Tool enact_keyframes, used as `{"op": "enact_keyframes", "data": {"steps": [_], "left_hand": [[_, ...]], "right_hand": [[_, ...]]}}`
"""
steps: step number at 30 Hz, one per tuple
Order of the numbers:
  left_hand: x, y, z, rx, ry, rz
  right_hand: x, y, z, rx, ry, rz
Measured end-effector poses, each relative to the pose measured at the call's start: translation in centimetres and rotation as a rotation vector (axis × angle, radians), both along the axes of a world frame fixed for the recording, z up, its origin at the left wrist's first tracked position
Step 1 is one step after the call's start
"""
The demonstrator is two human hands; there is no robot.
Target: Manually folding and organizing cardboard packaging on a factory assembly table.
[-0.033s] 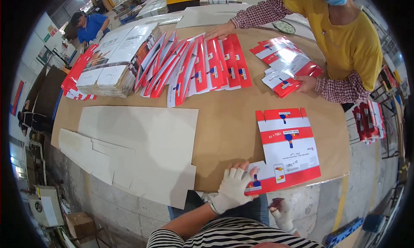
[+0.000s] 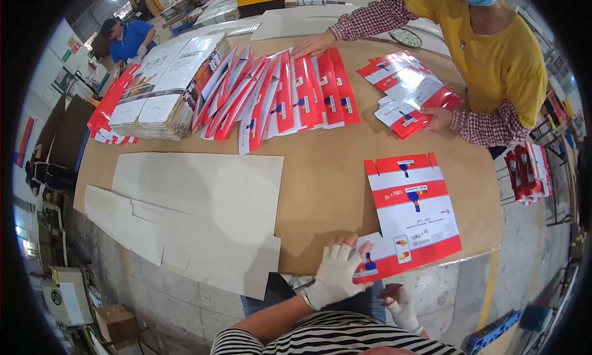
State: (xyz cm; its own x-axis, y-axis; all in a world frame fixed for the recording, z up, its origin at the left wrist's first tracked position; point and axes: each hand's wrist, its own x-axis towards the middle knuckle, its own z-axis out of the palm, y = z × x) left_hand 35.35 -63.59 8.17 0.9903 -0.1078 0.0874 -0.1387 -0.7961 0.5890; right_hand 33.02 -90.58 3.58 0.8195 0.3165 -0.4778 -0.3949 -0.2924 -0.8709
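Note:
A flat printed carton blank (image 2: 419, 213), red and white with blue marks, lies at the right front of the brown table. My left hand (image 2: 336, 268), in a white fingerless glove, rests on the small flap at its lower left corner. The fingers lie stretched out, and the thumb extends over the flap. Below the table edge, close to my body, is my right hand (image 2: 402, 309), gloved the same way. Its bare fingers are loosely bent and apart, with nothing visible in them.
Grey cardboard sheets (image 2: 203, 201) cover the left of the table (image 2: 320, 188). Fanned red and white cartons (image 2: 290, 102) lie beyond, beside a stack of white printed cartons (image 2: 166, 77). Across the table a person in yellow (image 2: 502, 53) touches the fan and another carton pile (image 2: 410, 86).
The carton blank has shifted and turned slightly, its near edge moving a little to the right. My right hand's fingers have moved slightly. My left hand stays on the flap.

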Motion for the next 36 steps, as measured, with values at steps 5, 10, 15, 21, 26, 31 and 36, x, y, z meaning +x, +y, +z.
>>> {"op": "enact_keyframes", "data": {"steps": [5,10,15,21,26,31,36], "left_hand": [[-2.4,-3.5,0.7,-0.113,0.015,-0.114],[-2.0,1.5,1.2,-0.080,-0.030,-0.112],[-0.4,12.8,0.0,0.376,-0.076,0.230],[-0.8,17.1,-2.7,0.496,0.029,0.294],[-0.6,17.3,-3.0,0.524,0.036,0.305],[-0.7,17.1,-3.3,0.509,0.076,0.298],[-0.6,17.3,-3.3,0.504,0.100,0.287]], "right_hand": [[0.6,4.5,2.9,0.370,0.086,-0.359],[5.7,0.1,4.3,-0.032,-0.137,-0.373],[11.3,-3.7,7.0,-0.361,-0.240,-0.186],[15.6,-2.8,3.8,-0.350,-0.450,-0.096],[18.9,-0.8,2.9,-0.253,-0.407,-0.179],[23.1,-0.7,0.7,-0.291,-0.526,-0.151],[27.5,1.7,0.9,-0.262,-0.523,-0.201]]}}
